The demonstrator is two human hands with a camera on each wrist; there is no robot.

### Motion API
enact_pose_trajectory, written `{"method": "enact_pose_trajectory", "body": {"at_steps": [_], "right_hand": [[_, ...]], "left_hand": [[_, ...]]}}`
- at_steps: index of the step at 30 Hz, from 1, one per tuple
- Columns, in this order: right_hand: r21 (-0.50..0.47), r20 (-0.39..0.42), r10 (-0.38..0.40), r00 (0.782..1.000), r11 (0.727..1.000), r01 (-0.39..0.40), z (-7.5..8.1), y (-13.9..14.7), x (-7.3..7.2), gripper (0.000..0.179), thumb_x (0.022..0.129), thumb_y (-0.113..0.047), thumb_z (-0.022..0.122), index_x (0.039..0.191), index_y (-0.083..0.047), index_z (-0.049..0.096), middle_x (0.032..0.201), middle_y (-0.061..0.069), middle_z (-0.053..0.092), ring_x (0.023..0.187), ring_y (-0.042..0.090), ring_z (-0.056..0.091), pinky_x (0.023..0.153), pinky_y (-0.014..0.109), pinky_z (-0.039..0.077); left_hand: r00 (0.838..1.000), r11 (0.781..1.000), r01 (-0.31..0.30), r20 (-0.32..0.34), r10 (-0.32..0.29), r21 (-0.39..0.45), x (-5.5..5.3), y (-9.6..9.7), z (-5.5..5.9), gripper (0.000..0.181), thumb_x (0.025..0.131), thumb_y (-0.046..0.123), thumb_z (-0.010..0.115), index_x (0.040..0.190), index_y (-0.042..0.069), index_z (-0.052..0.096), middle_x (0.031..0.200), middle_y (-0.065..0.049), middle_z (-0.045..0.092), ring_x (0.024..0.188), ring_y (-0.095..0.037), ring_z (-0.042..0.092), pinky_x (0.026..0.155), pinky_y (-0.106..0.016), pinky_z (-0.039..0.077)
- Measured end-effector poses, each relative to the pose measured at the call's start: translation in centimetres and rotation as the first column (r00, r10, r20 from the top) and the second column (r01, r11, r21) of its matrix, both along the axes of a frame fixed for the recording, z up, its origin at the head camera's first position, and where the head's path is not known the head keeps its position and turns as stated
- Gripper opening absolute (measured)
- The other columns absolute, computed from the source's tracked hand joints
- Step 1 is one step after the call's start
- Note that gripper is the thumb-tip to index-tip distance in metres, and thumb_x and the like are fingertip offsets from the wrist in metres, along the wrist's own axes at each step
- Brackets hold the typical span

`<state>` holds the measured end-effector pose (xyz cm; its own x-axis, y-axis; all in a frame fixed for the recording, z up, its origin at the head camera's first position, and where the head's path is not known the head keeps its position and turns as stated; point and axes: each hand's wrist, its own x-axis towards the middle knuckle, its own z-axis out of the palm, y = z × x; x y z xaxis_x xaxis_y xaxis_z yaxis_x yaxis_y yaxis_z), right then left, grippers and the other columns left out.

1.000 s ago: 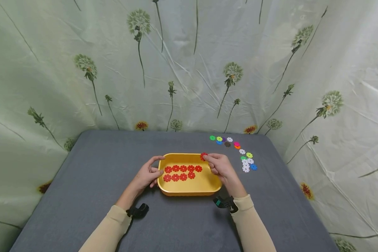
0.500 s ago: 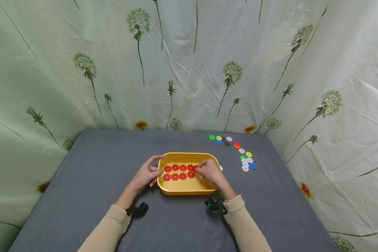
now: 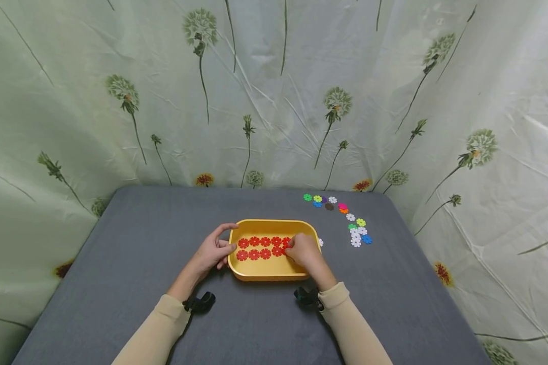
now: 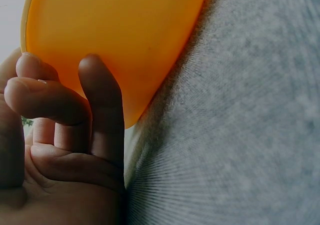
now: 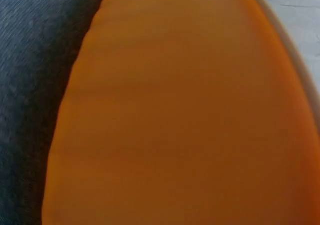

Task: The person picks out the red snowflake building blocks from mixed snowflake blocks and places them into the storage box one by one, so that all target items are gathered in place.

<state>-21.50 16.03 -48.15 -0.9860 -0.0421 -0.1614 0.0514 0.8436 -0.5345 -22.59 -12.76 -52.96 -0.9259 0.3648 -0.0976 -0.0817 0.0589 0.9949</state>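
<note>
A yellow plastic tray (image 3: 265,278) sits on the grey cloth, with red notched plastic discs (image 3: 254,255) laid flat inside in two rows. My left hand (image 3: 211,250) grips the tray's left end, thumb over the rim and fingers outside; the left wrist view shows its curled fingers (image 4: 103,100) against the outer wall. My right hand (image 3: 305,252) reaches inside the tray's right part, fingertips low at the right end of the lower row. They pinch a red disc (image 3: 286,250), mostly hidden by the fingers. Only the tray's outer wall (image 5: 175,110) fills most of the right wrist view.
Loose notched discs in several colours lie behind and right of the tray, among them a green disc (image 3: 307,197), a brown disc (image 3: 329,207) and a blue disc (image 3: 367,239). One white disc (image 3: 320,243) peeks out beside the tray's right rim. A patterned curtain (image 3: 265,101) hangs behind the table.
My right hand has carried a red disc from the tray's far rim down and left to the right end of the rows. My left hand stays on the tray.
</note>
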Motion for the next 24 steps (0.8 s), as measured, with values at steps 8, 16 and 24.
{"method": "enact_pose_trajectory", "body": {"at_steps": [8, 16, 24], "right_hand": [[0.051, -0.051, -0.022, 0.998, 0.998, 0.024, 0.0, -0.5, 0.4, 0.024, 0.092, -0.013, 0.081, 0.072, -0.004, 0.072, 0.056, -0.001, 0.044, 0.051, 0.014, 0.043, 0.048, 0.022, 0.03], [0.064, -0.052, -0.028, 0.998, 0.997, 0.032, 0.5, -0.5, 0.6, 0.011, 0.091, -0.008, 0.08, 0.087, 0.001, 0.077, 0.066, 0.007, 0.06, 0.057, 0.018, 0.051, 0.052, 0.023, 0.037], [-0.036, -0.115, -0.031, 0.993, 0.999, 0.027, 2.6, 0.8, 0.6, 0.018, 0.093, -0.011, 0.077, 0.106, 0.002, 0.079, 0.06, 0.005, 0.065, 0.048, 0.013, 0.052, 0.049, 0.021, 0.036]], "left_hand": [[1.0, 1.0, 0.001, 0.003, -0.001, 0.011, 0.1, 0.0, -0.1, 0.06, 0.1, 0.008, 0.067, 0.154, 0.013, 0.042, 0.062, 0.003, 0.061, 0.042, -0.009, 0.049, 0.043, -0.021, 0.045], [1.0, 1.0, -0.004, 0.003, 0.004, 0.006, 0.0, 0.0, -0.2, 0.06, 0.1, 0.008, 0.068, 0.154, 0.014, 0.042, 0.062, 0.003, 0.061, 0.043, -0.01, 0.049, 0.043, -0.021, 0.044], [1.0, 1.0, -0.001, -0.024, 0.001, -0.025, 0.0, -0.3, 0.3, 0.058, 0.102, 0.013, 0.067, 0.154, 0.014, 0.042, 0.062, 0.003, 0.061, 0.043, -0.01, 0.049, 0.044, -0.022, 0.045]]}}
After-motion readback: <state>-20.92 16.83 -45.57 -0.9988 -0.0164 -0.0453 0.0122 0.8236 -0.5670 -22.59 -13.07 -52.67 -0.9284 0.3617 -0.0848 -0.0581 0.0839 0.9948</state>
